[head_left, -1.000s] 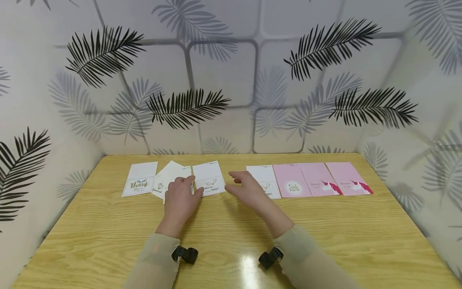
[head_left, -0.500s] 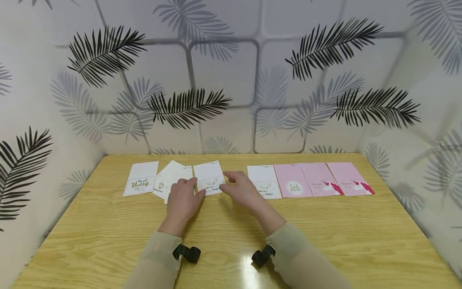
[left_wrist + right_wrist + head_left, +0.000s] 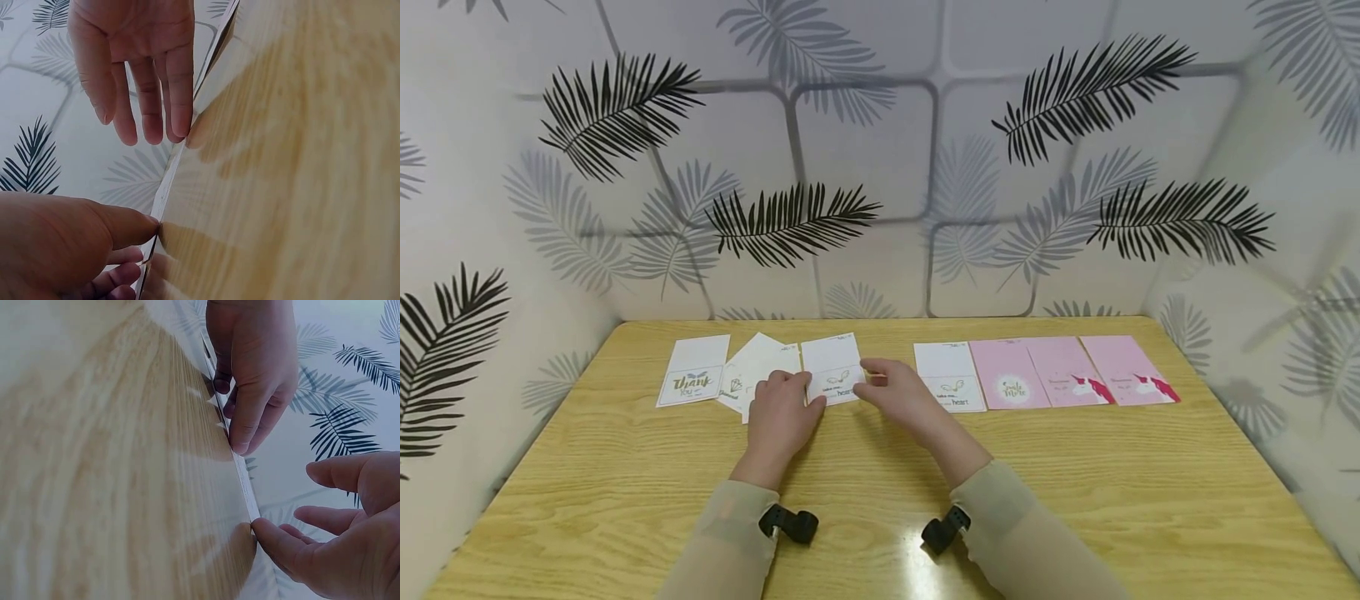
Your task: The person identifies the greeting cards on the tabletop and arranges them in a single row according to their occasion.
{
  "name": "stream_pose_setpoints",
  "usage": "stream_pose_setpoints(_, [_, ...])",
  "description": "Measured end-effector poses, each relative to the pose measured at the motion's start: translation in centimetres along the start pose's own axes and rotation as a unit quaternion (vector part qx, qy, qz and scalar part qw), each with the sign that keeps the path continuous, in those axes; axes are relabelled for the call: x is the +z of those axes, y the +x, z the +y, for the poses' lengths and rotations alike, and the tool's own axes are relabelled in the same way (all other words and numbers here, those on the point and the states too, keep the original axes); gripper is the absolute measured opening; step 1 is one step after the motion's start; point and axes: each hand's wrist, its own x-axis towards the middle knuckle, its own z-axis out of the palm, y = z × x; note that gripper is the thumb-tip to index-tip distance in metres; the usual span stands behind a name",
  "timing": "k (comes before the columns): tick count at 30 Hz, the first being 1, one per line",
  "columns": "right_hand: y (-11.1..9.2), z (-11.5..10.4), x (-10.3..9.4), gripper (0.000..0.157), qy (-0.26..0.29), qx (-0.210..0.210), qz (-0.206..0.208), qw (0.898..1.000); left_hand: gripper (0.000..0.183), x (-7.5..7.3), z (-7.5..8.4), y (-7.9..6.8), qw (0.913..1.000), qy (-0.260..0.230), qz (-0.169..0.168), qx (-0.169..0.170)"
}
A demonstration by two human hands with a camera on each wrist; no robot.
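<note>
In the head view a white greeting card [image 3: 831, 358] with gold wings and the word "heart" lies flat between my two hands. My left hand [image 3: 781, 414] rests at its left side, over part of a white card [image 3: 775, 358], thumb at the winged card's lower left. Fingers of my right hand [image 3: 910, 402] touch the winged card's right edge. In the left wrist view the left thumb [image 3: 134, 226] touches the card's edge low down, and the right hand [image 3: 144, 37] reaches in from above. The right wrist view shows the right hand [image 3: 350, 531] with fingers spread, one fingertip at the card's edge.
Left of the hands lie a "Thank You" card [image 3: 692, 373] and a tilted white card [image 3: 733, 392], overlapped by another. To the right stand a second winged card [image 3: 951, 379], a pink "Smile More" card [image 3: 1009, 375] and two pink unicorn cards [image 3: 1063, 367]. A leaf-patterned wall backs the wooden table [image 3: 865, 483].
My right hand has moved left to the winged card's right edge, uncovering more of the second winged card. The left hand has stayed nearly still.
</note>
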Motion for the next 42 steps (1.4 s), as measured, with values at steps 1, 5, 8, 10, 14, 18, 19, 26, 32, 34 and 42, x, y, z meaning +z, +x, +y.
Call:
stream_pose_setpoints(1, [-0.01, -0.04, 0.00, 0.055, 0.006, 0.004, -0.002, 1.000, 0.044, 0.02, -0.01, 0.01, 1.0000, -0.001, 0.001, 0.000])
stream_pose_setpoints(5, [0.06, -0.09, 0.04, 0.056, 0.025, 0.008, -0.006, 1.000, 0.044, 0.09, -0.08, 0.08, 1.0000, -0.002, 0.003, -0.003])
stream_pose_setpoints(8, [0.09, -0.08, 0.08, 0.056, 0.043, 0.011, -0.009, 0.999, 0.045, 0.13, -0.14, 0.08, 1.0000, 0.000, 0.001, -0.004])
stream_pose_setpoints(10, [0.07, -0.07, 0.11, 0.055, 0.054, 0.016, -0.010, 0.998, 0.045, 0.15, -0.13, 0.05, 1.0000, 0.000, -0.002, -0.005])
stream_pose_setpoints(14, [-0.01, -0.14, 0.11, 0.055, 0.066, 0.019, -0.003, 0.998, 0.046, 0.36, -0.19, 0.10, 1.0000, 0.001, -0.005, -0.008])
stream_pose_setpoints(18, [-0.10, -0.24, 0.09, 0.055, 0.072, 0.017, 0.003, 0.997, 0.046, 0.47, -0.24, 0.17, 1.0000, 0.003, -0.004, -0.006])
stream_pose_setpoints(19, [-0.10, -0.24, 0.10, 0.055, 0.071, 0.016, 0.003, 0.997, 0.046, 0.45, -0.22, 0.17, 1.0000, 0.002, -0.004, -0.006])
stream_pose_setpoints(26, [0.07, 0.04, 0.17, 0.054, 0.089, 0.026, 0.013, 0.996, 0.046, 0.55, -0.21, 0.22, 1.0000, 0.003, 0.000, -0.006])
stream_pose_setpoints(32, [0.25, 0.40, 0.16, 0.052, 0.130, 0.037, 0.025, 0.991, 0.046, 0.42, -0.09, 0.10, 1.0000, 0.001, 0.000, -0.006])
stream_pose_setpoints(34, [0.31, 0.48, 0.16, 0.052, 0.135, 0.035, 0.027, 0.990, 0.046, 0.35, -0.04, 0.04, 1.0000, -0.002, -0.001, -0.007])
stream_pose_setpoints(42, [0.30, 0.37, 0.06, 0.051, 0.149, 0.032, 0.031, 0.988, 0.048, 0.11, 0.13, -0.09, 0.9999, -0.005, -0.010, -0.009])
